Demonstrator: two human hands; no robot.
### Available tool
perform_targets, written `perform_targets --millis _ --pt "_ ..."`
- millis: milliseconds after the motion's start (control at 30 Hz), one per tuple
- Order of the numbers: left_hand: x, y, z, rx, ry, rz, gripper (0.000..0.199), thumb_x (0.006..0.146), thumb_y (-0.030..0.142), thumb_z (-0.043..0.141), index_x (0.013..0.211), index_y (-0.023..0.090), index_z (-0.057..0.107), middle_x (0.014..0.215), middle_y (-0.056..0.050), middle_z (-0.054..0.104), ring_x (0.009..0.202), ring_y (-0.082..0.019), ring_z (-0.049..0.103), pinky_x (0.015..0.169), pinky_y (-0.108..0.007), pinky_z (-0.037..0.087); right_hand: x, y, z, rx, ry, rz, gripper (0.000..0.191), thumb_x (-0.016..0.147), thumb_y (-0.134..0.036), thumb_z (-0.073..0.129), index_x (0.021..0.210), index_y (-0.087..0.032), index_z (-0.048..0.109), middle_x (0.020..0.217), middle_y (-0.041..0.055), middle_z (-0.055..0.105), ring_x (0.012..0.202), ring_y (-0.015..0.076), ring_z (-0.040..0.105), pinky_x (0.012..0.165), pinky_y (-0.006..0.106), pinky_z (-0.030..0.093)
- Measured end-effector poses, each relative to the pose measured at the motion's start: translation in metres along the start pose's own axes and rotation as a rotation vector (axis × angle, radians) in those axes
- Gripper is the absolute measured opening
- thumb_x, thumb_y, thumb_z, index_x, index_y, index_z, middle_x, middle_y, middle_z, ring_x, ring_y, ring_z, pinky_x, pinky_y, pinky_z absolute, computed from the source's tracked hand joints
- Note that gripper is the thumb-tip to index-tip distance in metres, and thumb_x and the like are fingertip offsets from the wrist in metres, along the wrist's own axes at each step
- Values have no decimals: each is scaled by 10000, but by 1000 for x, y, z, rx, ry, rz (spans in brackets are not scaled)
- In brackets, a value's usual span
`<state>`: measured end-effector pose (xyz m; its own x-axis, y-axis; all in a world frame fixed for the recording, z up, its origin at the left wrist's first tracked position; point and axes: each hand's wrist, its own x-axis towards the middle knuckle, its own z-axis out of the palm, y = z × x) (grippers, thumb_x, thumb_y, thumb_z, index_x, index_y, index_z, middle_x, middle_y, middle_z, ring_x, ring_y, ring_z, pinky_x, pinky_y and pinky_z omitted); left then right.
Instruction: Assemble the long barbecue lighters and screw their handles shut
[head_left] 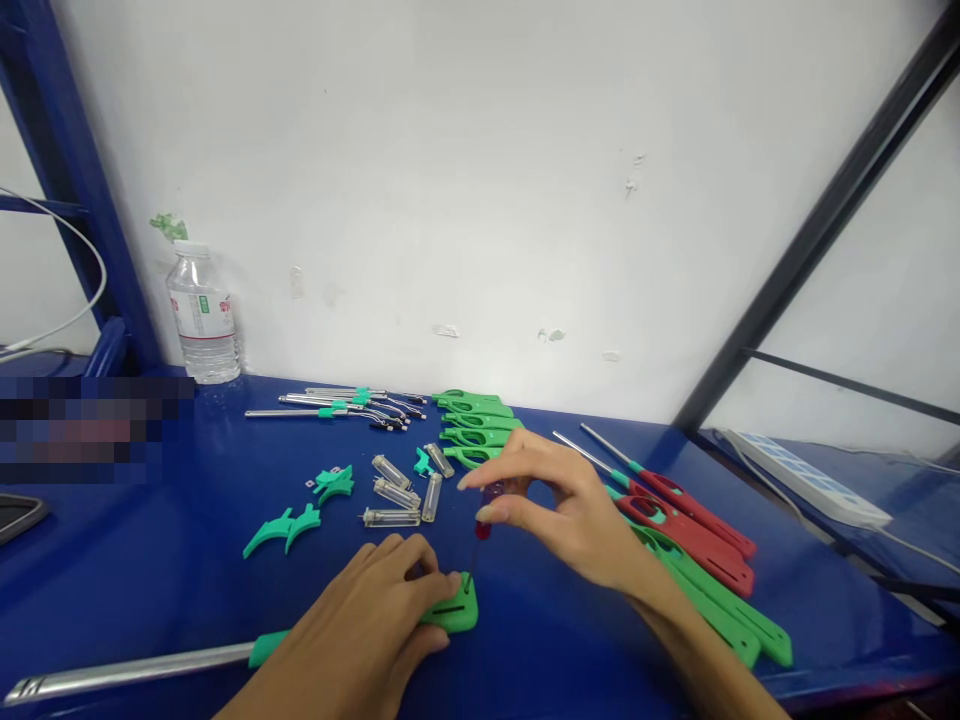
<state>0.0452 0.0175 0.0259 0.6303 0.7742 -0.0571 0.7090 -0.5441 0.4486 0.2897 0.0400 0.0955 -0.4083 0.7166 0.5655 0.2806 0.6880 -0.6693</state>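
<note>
My left hand [367,610] is closed on a green stick lighter [459,612] and presses it to the table; its handle end sticks out past my fingers. The lighter's long metal barrel points to the lower left, while my palm and wrist hide its middle. Between the thumb and fingers of my right hand [566,505] is a screwdriver [484,528] with a red handle. It stands nearly upright, its thin shaft reaching down to the hole at the lighter's handle end. Beyond my hands lie several clear fuel tanks [391,518] and teal triggers [281,527].
Metal barrels with wires [330,411] and green handle shells [480,422] lie at the back. Red lighters [697,550] and green ones [705,595] are on the right. A water bottle [204,320] stands back left, a power strip [810,480] far right, a phone [19,520] left.
</note>
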Motion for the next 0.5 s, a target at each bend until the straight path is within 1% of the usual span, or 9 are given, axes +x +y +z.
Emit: perform_targets --millis 67,100,167,200,233,300,400,467,500 --pt "-1 -1 1 2 14 7 495 1062 67 611 1386 397 789 1358 -50 722 1216 -318 713 1098 -541 544 0 -1 -1 -22 8 -11 157 1056 -494 872 1110 -362 939 926 22 777 834 216 691 763 370 603" --pt "-1 -2 2 1 19 9 504 1061 65 611 1393 402 786 1352 -48 722 1214 -315 715 1095 -533 547 0 -2 -2 -26 -8 -18 167 1074 -494 850 1131 -364 938 1003 36 785 896 224 715 828 393 625" --pt "0 -1 1 1 12 4 511 1070 68 602 1416 401 777 1349 -52 720 1219 -314 715 1103 -533 547 0 -4 -5 -12 -80 -28 210 1143 -449 758 1270 -374 908 1235 63 823 1118 258 751 1009 458 623" --pt "1 0 1 3 4 -2 502 1076 71 597 1415 395 778 1354 -55 718 1227 -317 711 1106 -541 547 0 -4 -6 8 -125 -27 256 1179 -411 698 1366 -382 871 1318 60 830 1201 265 747 1072 478 604" --pt "2 0 0 6 -5 -9 490 1079 76 600 1412 387 779 1360 -59 716 1237 -322 706 1111 -551 545 0 -4 -6 36 -168 -17 295 1200 -375 657 1435 -388 835 1346 50 841 1226 261 746 1094 480 596" --pt "3 2 -2 6 -16 -17 482 1079 77 605 1410 379 783 1372 -64 715 1251 -332 699 1122 -574 540 0 -3 -5 83 -203 8 297 1196 -352 672 1447 -386 826 1217 26 879 1104 241 763 1030 443 615" --pt "3 2 -2 3 -12 -12 507 1078 69 597 1428 390 776 1379 -62 713 1249 -333 698 1124 -588 540 -1 0 -2 37 -114 3 184 1104 -438 825 1252 -370 910 950 6 798 899 219 710 879 385 613" --pt "2 1 -1 2 -7 -4 503 1083 77 594 1428 398 772 1381 -59 710 1245 -330 699 1117 -588 545 -2 -1 -1 -13 -78 -1 199 1067 -495 862 1211 -372 922 944 9 736 885 213 687 846 374 602" --pt "2 0 0 2 -1 -3 497 1084 84 600 1427 400 769 1384 -58 708 1250 -330 698 1120 -587 543 -2 -2 -3 -17 -94 4 221 1087 -497 835 1256 -377 911 1018 22 746 932 218 700 871 381 605"
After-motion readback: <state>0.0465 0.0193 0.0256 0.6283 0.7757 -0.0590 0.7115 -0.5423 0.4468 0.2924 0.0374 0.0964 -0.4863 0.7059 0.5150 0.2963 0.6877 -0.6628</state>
